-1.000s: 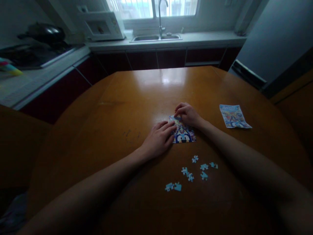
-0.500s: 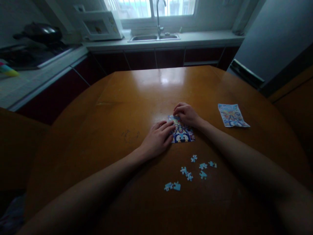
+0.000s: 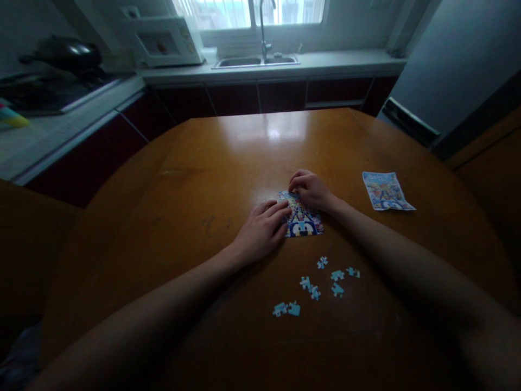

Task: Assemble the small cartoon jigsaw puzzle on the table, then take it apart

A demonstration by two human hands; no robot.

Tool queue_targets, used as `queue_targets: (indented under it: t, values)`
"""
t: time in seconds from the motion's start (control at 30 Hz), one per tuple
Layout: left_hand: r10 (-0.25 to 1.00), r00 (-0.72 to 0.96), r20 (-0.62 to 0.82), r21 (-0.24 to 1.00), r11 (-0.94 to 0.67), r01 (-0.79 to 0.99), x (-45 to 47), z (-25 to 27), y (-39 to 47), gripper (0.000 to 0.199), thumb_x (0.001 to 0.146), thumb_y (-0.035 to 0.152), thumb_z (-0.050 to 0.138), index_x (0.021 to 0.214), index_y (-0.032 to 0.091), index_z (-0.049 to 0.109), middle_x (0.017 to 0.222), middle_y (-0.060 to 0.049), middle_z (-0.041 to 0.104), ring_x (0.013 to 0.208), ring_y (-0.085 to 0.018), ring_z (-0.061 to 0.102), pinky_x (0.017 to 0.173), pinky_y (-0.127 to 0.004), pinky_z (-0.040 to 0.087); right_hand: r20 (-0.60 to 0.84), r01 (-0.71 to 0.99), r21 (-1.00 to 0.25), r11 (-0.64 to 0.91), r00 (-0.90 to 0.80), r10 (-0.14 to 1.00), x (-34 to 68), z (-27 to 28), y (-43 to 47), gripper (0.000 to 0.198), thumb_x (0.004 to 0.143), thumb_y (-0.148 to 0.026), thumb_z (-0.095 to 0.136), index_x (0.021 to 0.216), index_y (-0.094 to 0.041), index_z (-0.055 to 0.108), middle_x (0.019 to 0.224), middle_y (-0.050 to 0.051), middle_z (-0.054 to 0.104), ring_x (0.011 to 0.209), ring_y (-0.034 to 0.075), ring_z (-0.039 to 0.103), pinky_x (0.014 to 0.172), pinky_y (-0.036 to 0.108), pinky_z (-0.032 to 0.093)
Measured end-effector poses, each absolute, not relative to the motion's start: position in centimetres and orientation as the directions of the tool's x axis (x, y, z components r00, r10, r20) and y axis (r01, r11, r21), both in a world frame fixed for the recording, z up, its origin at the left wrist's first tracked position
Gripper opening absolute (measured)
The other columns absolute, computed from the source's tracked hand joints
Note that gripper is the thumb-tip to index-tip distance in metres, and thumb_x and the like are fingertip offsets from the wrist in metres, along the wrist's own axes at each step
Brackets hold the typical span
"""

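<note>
A partly assembled jigsaw puzzle lies on the wooden table, with a blue cartoon dog's face along its near edge. My left hand lies flat beside it, fingers stretched over its left edge. At the far edge is my right hand, its fingers curled and pressed together against the puzzle; whatever is between the fingertips is hidden. Several loose pale-blue puzzle pieces are scattered on the near side, the lowest being a pair side by side.
A creased picture sheet with the same cartoon style lies to the right on the table. Beyond stand a counter with a sink, a microwave and a pan on the stove.
Both hands keep nearly the same place on the puzzle. The whole view has shifted very slightly; the loose pieces and the sheet lie as before.
</note>
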State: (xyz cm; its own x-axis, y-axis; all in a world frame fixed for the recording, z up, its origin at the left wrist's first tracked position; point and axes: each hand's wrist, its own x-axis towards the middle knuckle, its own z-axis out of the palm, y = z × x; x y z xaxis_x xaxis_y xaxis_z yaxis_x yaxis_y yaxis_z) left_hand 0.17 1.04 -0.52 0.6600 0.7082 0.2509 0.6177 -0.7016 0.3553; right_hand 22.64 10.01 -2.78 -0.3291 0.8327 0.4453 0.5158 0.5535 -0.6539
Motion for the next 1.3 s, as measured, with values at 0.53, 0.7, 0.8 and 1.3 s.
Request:
queue_targets:
  t: [0.53,0.7,0.8,1.3]
  values:
    - [0.702,0.665,0.255,0.335,-0.709,0.621,0.06,-0.77,1.12,0.039,0.101,0.028,0.055,0.139,0.022,0.059,0.151,-0.004,0.055,0.138,-0.027,0.045,0.118,-0.05,0.037,0.425,0.508,-0.691,0.514,-0.289,0.858,22.69,-2.73,10.07,0.033,0.077,-0.002,0.049,0.073,-0.019,0.077,0.086,0.006,0.067,0.083,0.019,0.063,0.08,0.032,0.05]
    - [0.705,0.664,0.249,0.331,-0.706,0.626,0.08,-0.75,1.1,0.039,0.101,0.028,0.055,0.138,0.021,0.06,0.151,-0.003,0.055,0.138,-0.028,0.045,0.118,-0.05,0.037,0.415,0.505,-0.702,0.502,-0.282,0.865,22.65,-2.71,10.06,0.033,0.079,-0.004,0.049,0.075,-0.018,0.078,0.087,0.007,0.067,0.082,0.019,0.063,0.08,0.033,0.05]
    - [0.705,0.663,0.25,0.34,-0.705,0.622,0.13,-0.62,1.07,0.038,0.1,0.027,0.055,0.138,0.022,0.06,0.15,-0.003,0.056,0.137,-0.029,0.046,0.117,-0.052,0.039,0.416,0.503,-0.705,0.5,-0.279,0.866,22.63,-2.67,10.08,0.032,0.078,-0.004,0.049,0.074,-0.017,0.077,0.086,0.007,0.067,0.082,0.019,0.063,0.079,0.032,0.05]
    - [0.672,0.622,0.403,0.464,-0.735,0.494,-0.14,-0.49,1.45,0.039,0.099,0.027,0.062,0.138,0.024,0.059,0.134,-0.008,0.065,0.124,-0.025,0.054,0.108,-0.047,0.046,0.398,0.491,-0.736,0.466,-0.243,0.885,22.46,-2.32,10.01,0.031,0.077,0.0,0.048,0.074,-0.016,0.075,0.085,0.006,0.066,0.08,0.017,0.062,0.075,0.03,0.05]
